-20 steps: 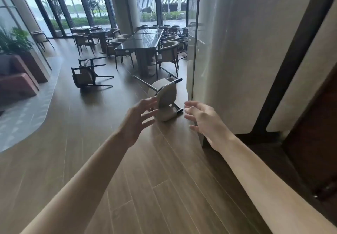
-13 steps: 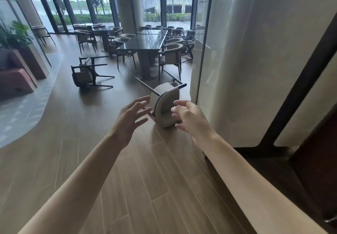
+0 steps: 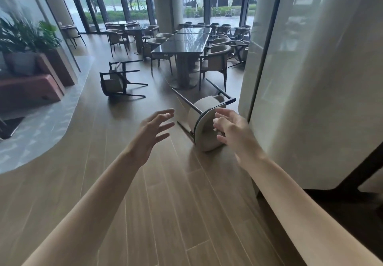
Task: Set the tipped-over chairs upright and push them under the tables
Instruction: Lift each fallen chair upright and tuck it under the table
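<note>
I see a wood-plank floor (image 3: 165,193) filling most of the view, with a pale glossy wall (image 3: 310,79) running down the right side; its lower right is cut off by the frame. Tall windows (image 3: 128,0) at the back show greenery outside, blurred and hard to read. A long dark worktop (image 3: 182,43) stands mid-room with upright chairs tucked along both sides, the far ones too small and dim to count. At left a planter (image 3: 27,38) and a reddish sofa (image 3: 31,87) are partly cropped by the edge. One tipped chair (image 3: 118,81) lies on its side well left of the worktop, legs pointing right. The near chair (image 3: 207,120) lies on the floor just beside the wall, in front of the worktop's near end, its legs pointing up and away from me; its far side is hidden behind the curved back. My right hand (image 3: 232,129) is at that back with fingers loosely spread and released; whether the fingertips actually touch the upholstery I cannot tell, and part of the chair's back is hidden by the hand. My left hand (image 3: 151,131) is released too, fingers fanned, near the chair's legs but apart from them. I can read no writing or labels anywhere.
</note>
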Available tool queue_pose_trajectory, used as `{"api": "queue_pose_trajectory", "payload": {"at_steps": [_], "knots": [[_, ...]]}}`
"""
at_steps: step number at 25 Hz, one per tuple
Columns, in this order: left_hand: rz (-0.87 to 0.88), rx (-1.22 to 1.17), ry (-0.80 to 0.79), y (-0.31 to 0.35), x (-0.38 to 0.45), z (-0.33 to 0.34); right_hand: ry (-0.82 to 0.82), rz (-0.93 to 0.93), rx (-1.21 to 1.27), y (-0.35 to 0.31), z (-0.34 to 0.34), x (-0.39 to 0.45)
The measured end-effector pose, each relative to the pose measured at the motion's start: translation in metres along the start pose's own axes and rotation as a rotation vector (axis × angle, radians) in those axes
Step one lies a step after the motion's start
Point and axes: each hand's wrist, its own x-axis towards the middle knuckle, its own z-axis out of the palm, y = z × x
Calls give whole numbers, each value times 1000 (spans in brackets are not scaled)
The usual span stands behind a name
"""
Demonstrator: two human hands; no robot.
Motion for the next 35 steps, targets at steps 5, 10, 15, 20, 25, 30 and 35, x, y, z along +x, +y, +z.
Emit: {"api": "queue_pose_trajectory", "payload": {"at_steps": [5, 10, 15, 20, 25, 30, 35], "knots": [[-48, 43, -58, -16, 93, 38, 57, 29, -2, 19, -34, 99], [-47, 56, -42, -14, 211, 82, 44, 28, -26, 17, -70, 217], [-39, 69, -54, -15, 314, 127, 33, 45, -60, 20, -102, 321], [-70, 91, -33, -26, 393, 140, -31, 68, -105, 32, -109, 403], [-95, 100, -23, -39, 474, 142, -52, 82, -114, 47, -106, 491], [-72, 118, -25, -49, 586, 138, -90, 24, -174, 48, -94, 602], [-50, 114, -38, -50, 719, 144, -89, 19, -259, 41, -94, 718]]}}
